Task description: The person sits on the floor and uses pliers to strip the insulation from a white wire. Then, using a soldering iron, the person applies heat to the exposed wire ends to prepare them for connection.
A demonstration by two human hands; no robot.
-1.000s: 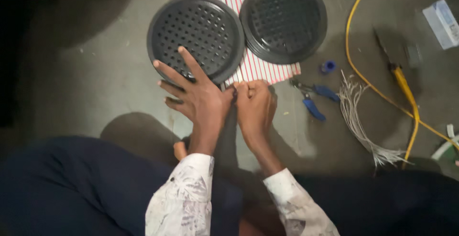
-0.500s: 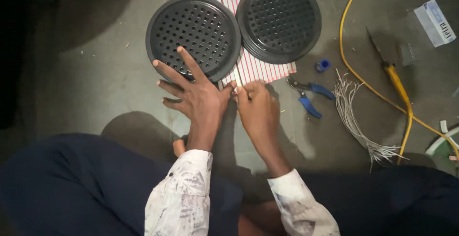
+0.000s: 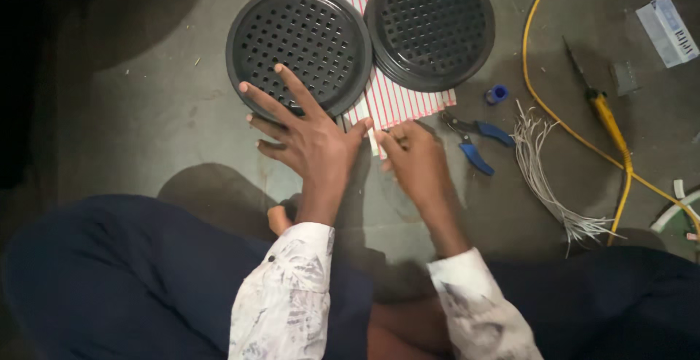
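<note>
While left hand lies flat on black perforated disc, right hand pinches white strip.

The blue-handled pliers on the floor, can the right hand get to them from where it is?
Probably yes. The blue-handled pliers lie just beside the right hand on the grey floor, with nothing between them. The hand looks pinched on a thin white strip, so it may need to drop that first.

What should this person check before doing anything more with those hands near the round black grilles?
1. Left hand steady on the near grille: ok, fingers spread on its rim.
2. Right hand gripping a thin white strip: cannot tell, fingers hide it.
3. Second grille out of the way: ok.
4. Blue-handled pliers within reach: ok, beside the right hand.
5. White wire bundle clear of the hands: ok.
</note>
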